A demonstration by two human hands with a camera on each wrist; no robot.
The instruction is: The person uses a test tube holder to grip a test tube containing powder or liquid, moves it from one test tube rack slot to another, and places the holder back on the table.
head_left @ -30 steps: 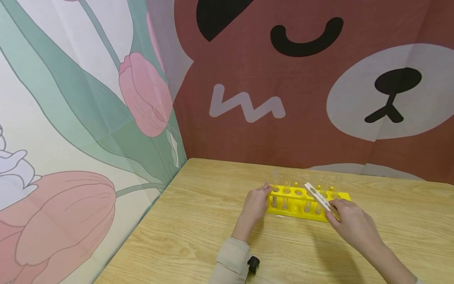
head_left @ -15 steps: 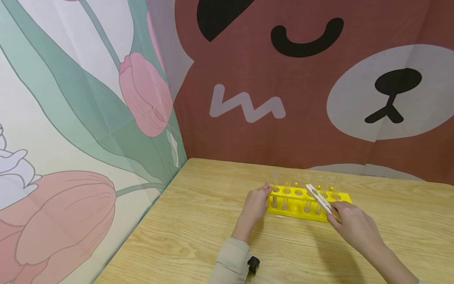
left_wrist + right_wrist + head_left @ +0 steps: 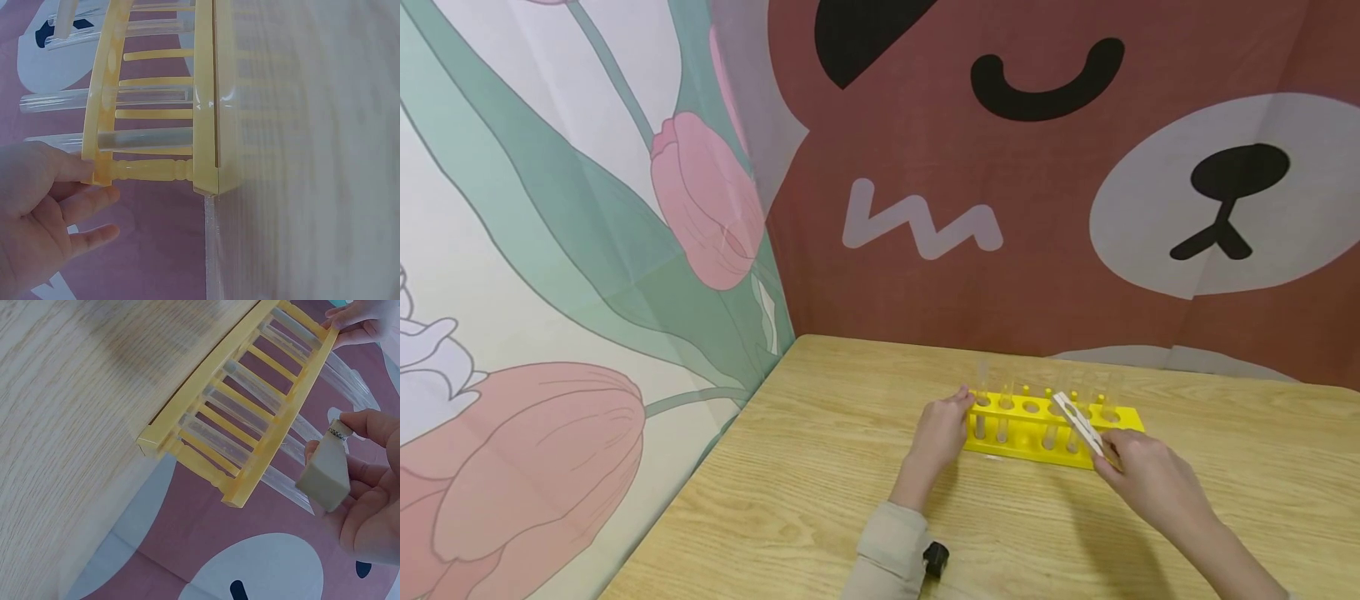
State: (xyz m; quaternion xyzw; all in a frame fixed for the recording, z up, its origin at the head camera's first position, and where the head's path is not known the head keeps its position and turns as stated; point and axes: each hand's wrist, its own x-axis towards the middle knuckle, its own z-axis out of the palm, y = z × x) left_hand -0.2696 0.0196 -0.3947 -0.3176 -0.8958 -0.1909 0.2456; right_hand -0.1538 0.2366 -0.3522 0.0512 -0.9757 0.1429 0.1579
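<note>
A yellow test tube rack [image 3: 1022,452] stands on the table with several clear test tubes [image 3: 982,382] upright in its holes. My left hand [image 3: 938,429] pinches the left end of the rack's upper bar; in the left wrist view the thumb lies on the bar [image 3: 95,125] with fingers beneath. My right hand [image 3: 1153,475] holds a pale wooden test tube clamp [image 3: 1078,425] by its rear end, at the rack's right. The spring coil [image 3: 337,432] shows in the right wrist view. The clamp's tip points to the tubes right of the middle; whether it touches one, I cannot tell.
The rack rests on a wood-grain table [image 3: 820,433]. A small black object [image 3: 936,558] is beside the left sleeve [image 3: 891,537]. Behind the table hangs a cloth with a bear print [image 3: 925,300], and a tulip-print cloth [image 3: 707,200] hangs at the left.
The clamp's tip has shifted slightly right and down, uncovering a yellow peg behind it. The left hand and the rack stay in place.
</note>
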